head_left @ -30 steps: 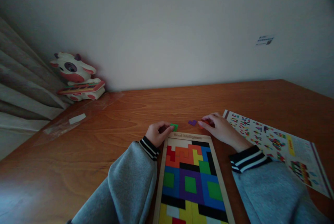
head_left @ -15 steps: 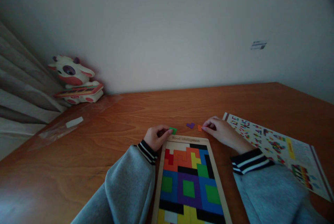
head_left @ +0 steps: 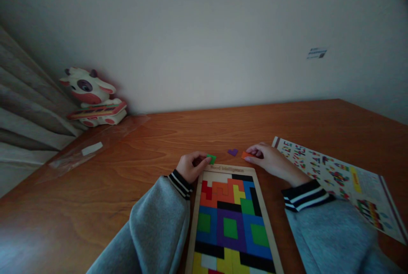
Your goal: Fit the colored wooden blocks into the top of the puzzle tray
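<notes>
A wooden puzzle board (head_left: pixel 256 197) filled with coloured block pieces lies in front of me, with a bare light patch near its top left. My left hand (head_left: pixel 192 166), at the board's top left corner, pinches a green puzzle piece (head_left: pixel 211 158) between thumb and finger. Beyond the right top corner, my right hand (head_left: pixel 266 158) has its thumb and fingers closed on an orange puzzle piece (head_left: pixel 245 155), partly covered by the fingertips. Between the two hands a small purple puzzle piece (head_left: pixel 233 152) rests on the table, touched by neither.
On the right of the wooden table (head_left: pixel 153 138) lies a printed sheet (head_left: pixel 338 176), partly under my right forearm. A toy cow with a keyboard (head_left: pixel 95 99) stands at the back left by the curtain (head_left: pixel 25 108). Near it is a clear plastic wrapper (head_left: pixel 70 157). A wall rises behind.
My right fingers have closed further round the orange piece, which has turned slightly and now shows tilted. The left hand keeps the green piece in place.
</notes>
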`<act>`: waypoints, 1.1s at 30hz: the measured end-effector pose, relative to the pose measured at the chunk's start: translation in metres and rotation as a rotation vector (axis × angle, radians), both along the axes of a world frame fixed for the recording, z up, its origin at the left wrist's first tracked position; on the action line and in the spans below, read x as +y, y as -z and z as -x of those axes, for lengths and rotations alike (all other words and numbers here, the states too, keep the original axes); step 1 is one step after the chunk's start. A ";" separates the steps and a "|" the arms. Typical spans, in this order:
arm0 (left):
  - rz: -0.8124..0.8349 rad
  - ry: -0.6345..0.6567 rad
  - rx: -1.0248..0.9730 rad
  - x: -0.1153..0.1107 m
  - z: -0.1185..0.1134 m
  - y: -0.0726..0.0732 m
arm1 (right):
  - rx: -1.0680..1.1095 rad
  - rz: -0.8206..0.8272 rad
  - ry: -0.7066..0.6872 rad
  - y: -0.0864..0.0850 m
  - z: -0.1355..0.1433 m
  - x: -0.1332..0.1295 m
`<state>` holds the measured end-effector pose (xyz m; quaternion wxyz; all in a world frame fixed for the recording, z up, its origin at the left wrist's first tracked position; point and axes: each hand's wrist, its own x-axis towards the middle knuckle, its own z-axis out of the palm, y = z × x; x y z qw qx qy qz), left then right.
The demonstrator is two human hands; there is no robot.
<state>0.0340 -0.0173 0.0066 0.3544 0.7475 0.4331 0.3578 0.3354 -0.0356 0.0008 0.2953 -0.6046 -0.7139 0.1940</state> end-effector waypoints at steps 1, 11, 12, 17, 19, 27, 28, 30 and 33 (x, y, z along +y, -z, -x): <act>0.001 0.003 0.000 0.000 0.000 0.000 | 0.013 0.006 0.011 0.001 0.000 0.000; 0.004 -0.045 -0.036 0.003 -0.001 0.001 | 0.252 -0.015 0.006 -0.025 0.033 -0.011; 0.017 -0.049 -0.061 0.004 -0.001 0.001 | 0.308 0.017 -0.015 -0.027 0.041 -0.013; 0.056 -0.077 -0.143 0.007 -0.001 0.000 | 0.424 0.179 -0.196 -0.029 0.089 -0.026; 0.055 -0.083 -0.143 0.007 -0.001 0.000 | 0.399 0.153 -0.196 -0.026 0.102 -0.030; 0.056 -0.061 -0.156 0.006 -0.002 -0.001 | 0.126 0.003 -0.211 -0.020 0.114 -0.033; 0.054 -0.060 -0.158 0.005 -0.002 -0.001 | 0.110 -0.004 -0.214 -0.021 0.115 -0.033; 0.049 -0.053 -0.158 0.005 -0.002 -0.001 | 0.100 -0.017 -0.219 -0.020 0.116 -0.034; 0.035 -0.054 -0.142 0.006 -0.002 0.001 | 0.098 -0.038 -0.217 -0.017 0.119 -0.035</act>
